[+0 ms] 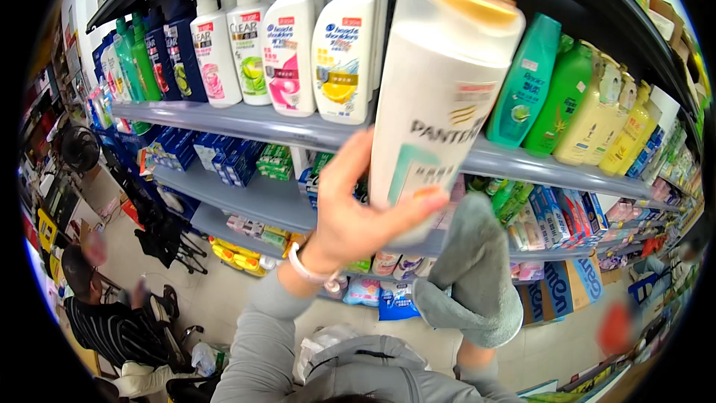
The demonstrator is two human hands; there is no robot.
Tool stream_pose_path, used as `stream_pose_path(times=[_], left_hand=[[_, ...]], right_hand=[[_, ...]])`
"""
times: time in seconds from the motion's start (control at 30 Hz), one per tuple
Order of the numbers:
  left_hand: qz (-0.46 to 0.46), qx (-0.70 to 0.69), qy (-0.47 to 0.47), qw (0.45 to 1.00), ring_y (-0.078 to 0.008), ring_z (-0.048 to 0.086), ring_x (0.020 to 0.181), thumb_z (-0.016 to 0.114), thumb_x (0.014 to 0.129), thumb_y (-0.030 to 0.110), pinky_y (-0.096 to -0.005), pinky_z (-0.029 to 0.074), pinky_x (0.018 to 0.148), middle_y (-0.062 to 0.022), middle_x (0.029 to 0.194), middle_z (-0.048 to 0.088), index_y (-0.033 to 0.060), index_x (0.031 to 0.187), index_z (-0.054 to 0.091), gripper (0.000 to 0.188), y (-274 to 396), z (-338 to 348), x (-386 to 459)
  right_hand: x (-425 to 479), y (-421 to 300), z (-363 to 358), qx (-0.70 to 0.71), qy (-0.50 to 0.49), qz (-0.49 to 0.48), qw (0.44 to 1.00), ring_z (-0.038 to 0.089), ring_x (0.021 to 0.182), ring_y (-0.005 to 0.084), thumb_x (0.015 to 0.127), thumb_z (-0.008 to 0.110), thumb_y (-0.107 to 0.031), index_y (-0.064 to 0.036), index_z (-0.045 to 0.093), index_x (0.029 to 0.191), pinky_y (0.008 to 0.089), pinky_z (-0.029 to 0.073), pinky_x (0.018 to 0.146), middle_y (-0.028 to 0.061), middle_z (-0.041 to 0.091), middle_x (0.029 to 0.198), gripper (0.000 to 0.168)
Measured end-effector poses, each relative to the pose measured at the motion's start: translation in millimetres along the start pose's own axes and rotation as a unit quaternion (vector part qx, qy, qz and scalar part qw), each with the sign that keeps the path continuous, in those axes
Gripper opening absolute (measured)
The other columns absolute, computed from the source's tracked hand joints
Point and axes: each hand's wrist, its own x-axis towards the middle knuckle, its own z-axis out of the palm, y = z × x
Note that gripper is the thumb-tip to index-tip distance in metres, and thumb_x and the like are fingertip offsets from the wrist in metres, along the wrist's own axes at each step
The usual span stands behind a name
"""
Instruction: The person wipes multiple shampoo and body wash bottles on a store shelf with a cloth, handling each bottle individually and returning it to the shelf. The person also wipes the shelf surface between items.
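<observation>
My left hand [358, 207] grips the lower part of a large white Pantene shampoo bottle [442, 84], which leans slightly to the right in front of the upper shelf. A grey-green cloth [475, 274] hangs over my right hand and hides its fingers; only the wrist shows below. White Head & Shoulders pump bottles [342, 50] stand on the shelf left of the held bottle, with white Clear pump bottles [249, 50] farther left. To its right are a teal Rejoice bottle [526, 84], a green bottle [561, 103] and pale yellow pump bottles [596, 115].
The upper shelf's edge [240, 118] curves across the view. Lower shelves hold blue boxes [238, 162], toothpaste boxes [551, 215] and packets. Large cartons [565, 291] sit low at the right. A seated person [112, 319] is at the lower left, near a black fan [80, 148].
</observation>
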Motion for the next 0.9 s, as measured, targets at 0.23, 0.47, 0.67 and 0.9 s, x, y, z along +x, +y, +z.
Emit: stream_pose_path(times=[0.23, 0.47, 0.67, 0.9], left_hand=[[-0.363, -0.192, -0.024, 0.912, -0.011, 0.06, 0.092, 0.07, 0.081, 0.008, -0.0276, 0.05, 0.08, -0.0075, 0.106, 0.063, -0.0032, 0.118, 0.053, 0.043, -17.0, -29.9, -128.5], [-0.345, -0.122, 0.142, 0.92, -0.0113, 0.058, 0.095, 0.074, 0.073, 0.002, -0.0255, 0.047, 0.082, -0.0053, 0.107, 0.06, -0.004, 0.115, 0.057, 0.046, -25.2, -64.3, -162.8], [-0.3, 0.042, 0.188, 0.934, -0.0123, 0.061, 0.09, 0.071, 0.077, 0.002, -0.0256, 0.05, 0.077, -0.0086, 0.102, 0.063, -0.0067, 0.115, 0.055, 0.042, -28.7, -103.0, -161.3], [-0.274, 0.214, 0.153, 0.925, -0.0128, 0.061, 0.083, 0.072, 0.075, 0.002, -0.0247, 0.05, 0.071, -0.0085, 0.095, 0.063, -0.0042, 0.116, 0.056, 0.044, -19.0, -122.5, -163.1]], right_hand=[[30.4, -4.2, 113.9, 0.063, -0.15, -0.013, 0.987, 0.058, 0.093, 0.0169, 0.083, 0.063, -0.01, 0.001, 0.055, 0.11, 0.0317, 0.047, 0.081, 0.0085, 0.061, 0.106, 0.03], [8.4, 71.1, 128.0, -0.151, -0.266, 0.025, 0.952, 0.055, 0.102, 0.0181, 0.083, 0.062, -0.008, 0.0, 0.053, 0.114, 0.0328, 0.045, 0.088, 0.0102, 0.058, 0.112, 0.033], [-52.0, 113.6, 147.4, -0.103, -0.342, 0.097, 0.929, 0.051, 0.111, 0.0205, 0.08, 0.068, -0.015, -0.001, 0.044, 0.125, 0.0337, 0.041, 0.095, 0.012, 0.052, 0.121, 0.054], [-28.9, 133.5, 155.4, -0.297, -0.419, -0.178, 0.839, 0.044, 0.12, 0.025, 0.075, 0.071, -0.012, -0.004, 0.041, 0.132, 0.0343, 0.035, 0.101, 0.0129, 0.043, 0.134, 0.066]])
